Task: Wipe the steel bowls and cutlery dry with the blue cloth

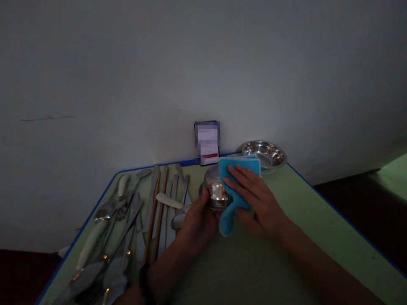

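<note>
A shiny steel bowl (213,185) is tilted in front of me above the table, its outer side showing. My left hand (201,220) grips it from below and the left, thumb against its side. In my right hand (256,199) is a folded blue cloth (240,167), spread flat under the fingers and pressed on the bowl's right side. A loose corner of the cloth hangs down between my hands. The cloth covers part of the bowl.
Several spoons, knives and wooden chopsticks (158,212) lie across the left of the green table (305,224). A phone (208,142) leans on the wall (159,76) at the back. Another steel bowl (265,154) sits at the back right corner, near the blue table edge.
</note>
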Motion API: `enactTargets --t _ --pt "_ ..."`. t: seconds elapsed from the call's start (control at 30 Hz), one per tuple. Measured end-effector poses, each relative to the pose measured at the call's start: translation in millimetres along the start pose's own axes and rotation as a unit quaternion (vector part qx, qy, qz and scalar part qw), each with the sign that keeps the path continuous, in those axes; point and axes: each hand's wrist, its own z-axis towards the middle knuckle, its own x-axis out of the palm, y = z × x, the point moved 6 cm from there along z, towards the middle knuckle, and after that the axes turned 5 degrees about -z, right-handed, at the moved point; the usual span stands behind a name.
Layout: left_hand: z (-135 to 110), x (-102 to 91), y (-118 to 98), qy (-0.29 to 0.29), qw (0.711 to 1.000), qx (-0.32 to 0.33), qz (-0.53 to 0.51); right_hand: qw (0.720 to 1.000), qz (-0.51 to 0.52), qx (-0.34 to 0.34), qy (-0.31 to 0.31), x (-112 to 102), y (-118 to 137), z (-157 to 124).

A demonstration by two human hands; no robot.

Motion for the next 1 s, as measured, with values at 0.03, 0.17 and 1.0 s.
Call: enactTargets --t 0.03,0.17,1.0 --pt "0.1 -0.6 1.0 -0.001 1.000 0.002 0.014 1.000 -0.011 0.009 -0.001 2.2 -0.4 0.4" --pt "-1.5 0.0 3.7 0.001 0.999 0.006 0.035 0.999 0.001 0.052 -0.012 6.0 -7.7 1.3" --pt "-14.9 -18.7 6.1 -0.171 0.964 -0.058 0.197 0.906 0.307 0.289 0.046 -15.7 -53.7 -10.0"
